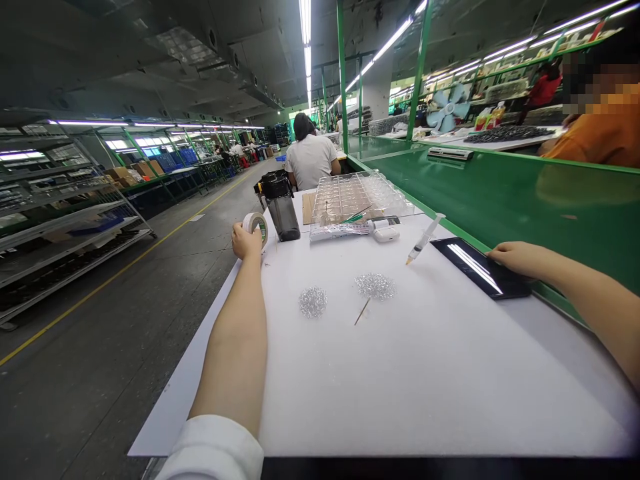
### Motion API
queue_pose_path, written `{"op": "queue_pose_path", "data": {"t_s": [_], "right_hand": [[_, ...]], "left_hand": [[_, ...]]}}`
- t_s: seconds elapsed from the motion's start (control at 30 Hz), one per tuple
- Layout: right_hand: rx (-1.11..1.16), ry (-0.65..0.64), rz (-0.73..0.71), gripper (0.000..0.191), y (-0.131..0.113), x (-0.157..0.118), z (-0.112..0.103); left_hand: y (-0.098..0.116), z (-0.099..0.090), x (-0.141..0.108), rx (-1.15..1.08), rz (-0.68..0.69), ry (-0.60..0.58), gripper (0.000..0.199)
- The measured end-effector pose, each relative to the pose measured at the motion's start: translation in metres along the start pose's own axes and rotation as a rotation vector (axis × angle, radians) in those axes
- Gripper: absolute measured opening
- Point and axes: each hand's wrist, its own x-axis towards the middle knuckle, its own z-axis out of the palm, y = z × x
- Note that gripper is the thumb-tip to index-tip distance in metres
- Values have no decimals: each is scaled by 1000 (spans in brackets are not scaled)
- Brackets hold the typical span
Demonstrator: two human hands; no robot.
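Note:
My left hand is closed on a roll of tape at the table's left edge, beside a dark bottle. On the right, my right hand touches the edge of a black tablet; its fingertips are partly hidden. Two piles of small clear pieces, one smaller and one wider, lie on the white table. A thin stick points out of the wider pile. Between that pile and the tablet, a syringe is tilted with its amber tip down.
The dark bottle, clear compartment trays, a plastic-wrapped packet and a white case stand at the back. A green conveyor borders the right side. People sit ahead and at the far right.

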Motion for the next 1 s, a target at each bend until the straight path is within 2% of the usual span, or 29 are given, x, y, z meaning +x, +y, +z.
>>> {"op": "queue_pose_path", "data": {"t_s": [0.13, 0.33, 0.47, 0.6, 0.7, 0.83, 1.0], "right_hand": [[-21, -15, 0, 35, -4, -3, -2], [-6, 1, -8, 34, -3, -2, -1], [-6, -6, -21, 28, 3, 5, 0], [5, -19, -18, 21, 6, 8, 0], [12, -23, -17, 23, 5, 6, -1], [20, -27, -8, 24, 3, 3, -1], [10, 4, -17, 23, 4, 3, 0]], "left_hand": [[-2, -1, 2, 11, -73, -107, 48], [2, -4, -3, 59, -14, -81, 43], [7, -6, -9, 59, 35, -33, 50], [5, -4, -7, 78, -4, -106, 49], [-1, -1, -1, 75, -48, -141, 44], [-5, 3, 5, 32, -52, -101, 46], [0, -2, -1, -2, 19, -10, 44]]}}
